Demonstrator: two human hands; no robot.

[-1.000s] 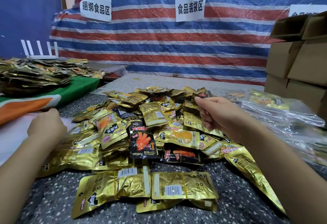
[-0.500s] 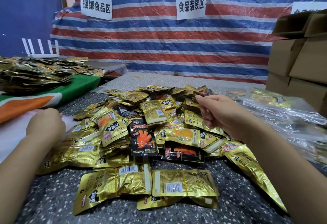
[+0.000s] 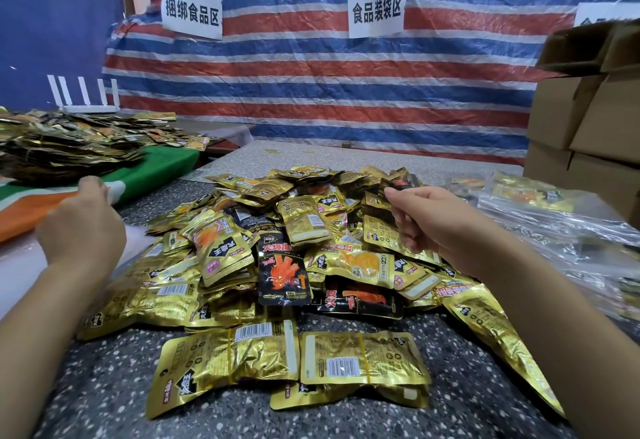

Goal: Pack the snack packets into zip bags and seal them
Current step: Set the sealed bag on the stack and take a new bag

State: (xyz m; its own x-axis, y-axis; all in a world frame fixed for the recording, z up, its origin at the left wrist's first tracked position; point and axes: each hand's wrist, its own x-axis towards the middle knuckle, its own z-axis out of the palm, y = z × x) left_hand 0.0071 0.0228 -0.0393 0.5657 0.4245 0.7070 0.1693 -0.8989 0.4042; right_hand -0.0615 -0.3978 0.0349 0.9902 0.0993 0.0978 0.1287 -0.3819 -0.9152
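A big heap of gold and black snack packets (image 3: 311, 248) covers the speckled table (image 3: 104, 404). Two gold packets (image 3: 363, 359) lie apart at the near edge of the heap. My right hand (image 3: 440, 227) rests on the heap's right side, thumb and curled fingers pinching the edge of a gold packet (image 3: 377, 203). My left hand (image 3: 83, 227) is at the heap's left, seen from the back, on a white and orange sheet (image 3: 20, 258); its fingers are hidden. Clear zip bags (image 3: 561, 227), some with packets inside, lie to the right.
Cardboard boxes (image 3: 595, 120) are stacked at the right. A second pile of packets (image 3: 69, 147) sits on a green cloth at the left, with a white router behind it. A striped tarp with paper signs (image 3: 377, 9) closes the back.
Both hands stay almost where they were. My left hand has crept slightly farther onto the sheet.
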